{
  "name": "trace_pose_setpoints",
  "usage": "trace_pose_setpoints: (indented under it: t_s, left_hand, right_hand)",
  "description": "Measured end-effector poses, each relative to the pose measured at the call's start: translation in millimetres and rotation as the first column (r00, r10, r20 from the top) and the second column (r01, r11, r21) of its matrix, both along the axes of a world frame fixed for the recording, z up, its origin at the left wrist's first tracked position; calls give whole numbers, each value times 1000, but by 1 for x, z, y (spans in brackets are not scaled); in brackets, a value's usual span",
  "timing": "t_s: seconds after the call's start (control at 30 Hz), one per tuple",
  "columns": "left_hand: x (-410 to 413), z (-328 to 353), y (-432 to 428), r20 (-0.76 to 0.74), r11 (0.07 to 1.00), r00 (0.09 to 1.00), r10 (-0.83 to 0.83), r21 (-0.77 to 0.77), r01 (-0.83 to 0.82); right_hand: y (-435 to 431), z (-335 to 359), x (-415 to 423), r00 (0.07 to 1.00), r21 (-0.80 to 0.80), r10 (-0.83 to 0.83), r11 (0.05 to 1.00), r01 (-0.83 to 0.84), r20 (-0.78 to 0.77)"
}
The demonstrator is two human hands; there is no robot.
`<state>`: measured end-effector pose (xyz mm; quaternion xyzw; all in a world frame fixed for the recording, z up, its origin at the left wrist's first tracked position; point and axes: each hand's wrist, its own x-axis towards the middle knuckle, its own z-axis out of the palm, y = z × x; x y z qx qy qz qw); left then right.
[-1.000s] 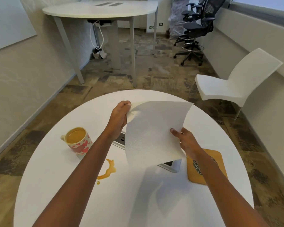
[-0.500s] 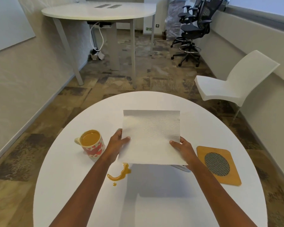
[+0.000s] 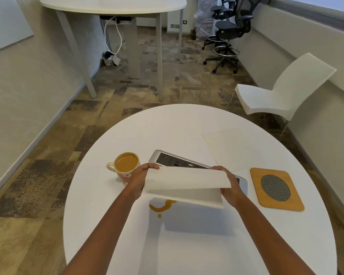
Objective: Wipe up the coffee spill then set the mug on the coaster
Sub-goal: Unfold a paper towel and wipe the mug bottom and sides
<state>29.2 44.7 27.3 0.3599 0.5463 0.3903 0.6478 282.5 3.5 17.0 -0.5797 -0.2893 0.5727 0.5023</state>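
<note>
Two hands on one paper towel (image 3: 187, 183), that's basically the whole head view. The left hand (image 3: 141, 181) grips the towel's left end and the right hand (image 3: 229, 185) grips the right end, fingers curled over the top edge on both sides. The sheet is folded over on itself and held low over the white round worktop (image 3: 187, 245), throwing a shadow on it.

The coffee spill (image 3: 161, 207) is a brown squiggle with a small drop beside it, poking out from under the towel's near edge, so it's not wiped yet. The mug (image 3: 126, 165) stands upright just left of the left hand, full of coffee, handle pointing left. The coaster (image 3: 255, 175), wooden with a dark mesh circle, lies off to the right of the right hand, well apart from the mug.

Behind the towel there's a power socket panel (image 3: 179, 162) set into the worktop, and a second white sheet (image 3: 236, 149) lying flat past it. On the floor beyond: a white chair (image 3: 282, 96), a black office chair (image 3: 230, 30) and another table (image 3: 111, 4).
</note>
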Motion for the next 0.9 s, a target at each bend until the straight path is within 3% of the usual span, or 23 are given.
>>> trace_pose_setpoints:
  t_s: [0.5,0.67,0.9]
  left_hand:
    - [-32,-15,-1,121,986,992,24,-167,-4]
    - [-40,-21,-3,9,997,998,-67,-34,68]
    - [-43,-24,-5,-108,993,988,-111,-44,107]
  right_hand:
    - [-15,-1,-35,992,-50,-71,996,76,104]
    - [-19,-2,-41,990,-61,-67,995,75,122]
    - [-16,8,-35,988,-79,52,996,-40,149]
